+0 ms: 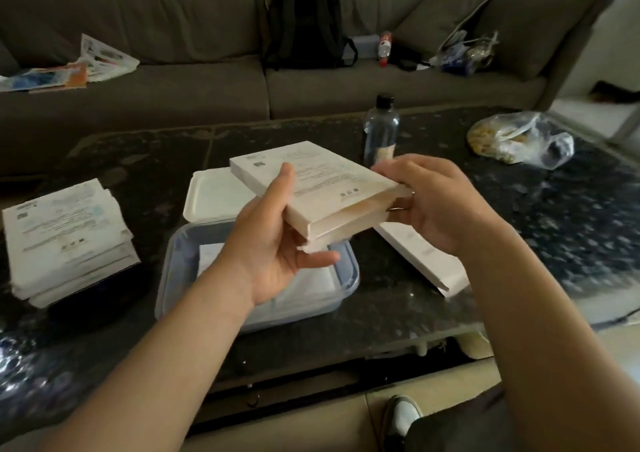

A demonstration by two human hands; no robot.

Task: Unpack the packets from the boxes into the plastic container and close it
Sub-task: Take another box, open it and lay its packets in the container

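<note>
1. the left grip holds a white box from below, thumb on top; the right grip clasps its right end.
2. the box hangs tilted over the clear plastic container, where white packets lie.
3. the lid lies just behind the container; a stack of boxes sits at left and a flat box at right, on the dark surface.

This is a home living room. Past the left hand and right hand runs a long grey sofa with a black backpack and loose papers on it. The low dark surface beneath the hands carries a water bottle.
</note>
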